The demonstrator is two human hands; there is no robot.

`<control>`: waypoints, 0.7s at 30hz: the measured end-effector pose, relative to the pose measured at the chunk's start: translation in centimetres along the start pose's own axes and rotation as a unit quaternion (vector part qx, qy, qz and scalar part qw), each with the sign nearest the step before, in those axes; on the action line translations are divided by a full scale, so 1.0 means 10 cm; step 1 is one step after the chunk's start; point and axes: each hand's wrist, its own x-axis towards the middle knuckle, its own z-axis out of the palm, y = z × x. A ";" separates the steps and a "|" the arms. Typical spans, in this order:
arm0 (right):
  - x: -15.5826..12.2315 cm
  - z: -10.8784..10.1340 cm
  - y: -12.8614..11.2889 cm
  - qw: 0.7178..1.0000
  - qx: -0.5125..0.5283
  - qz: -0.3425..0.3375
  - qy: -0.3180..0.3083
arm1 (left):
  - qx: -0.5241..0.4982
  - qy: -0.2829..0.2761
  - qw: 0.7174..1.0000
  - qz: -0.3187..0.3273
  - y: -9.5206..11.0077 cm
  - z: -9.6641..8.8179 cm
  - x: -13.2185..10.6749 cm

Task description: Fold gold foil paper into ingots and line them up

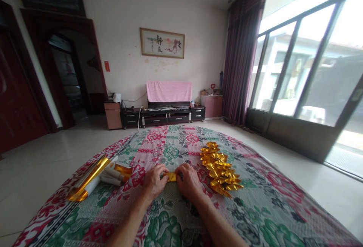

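Between my two hands is a small piece of gold foil paper [172, 177], low over the patterned cloth. My left hand [154, 181] pinches its left end with bent fingers. The right end is gripped by my right hand [188, 179], its fingers curled. Both ends of the piece are hidden by my fingers. To the right of my right hand lies a row of folded gold foil pieces [219, 169], pointed and overlapping. Rolls and sheets of gold foil paper with white backs [95, 177] rest to the left of my left hand.
A flowered cloth [167, 222] covers the round table. Beyond it, a low black cabinet [167, 118] stands by the wall, with a pink cloth [169, 91] draped above it. Purple curtains [241, 58] hang beside large windows at the right. A doorway is at the left.
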 end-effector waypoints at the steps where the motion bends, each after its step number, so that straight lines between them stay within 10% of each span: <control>1: 0.00 0.01 0.00 1.000 -0.001 0.000 0.001 | 0.001 -0.001 1.000 -0.001 0.00 0.00 0.00; 21: 0.01 0.04 0.01 0.999 0.007 -0.012 0.032 | 0.012 0.001 1.000 0.022 0.03 0.03 0.00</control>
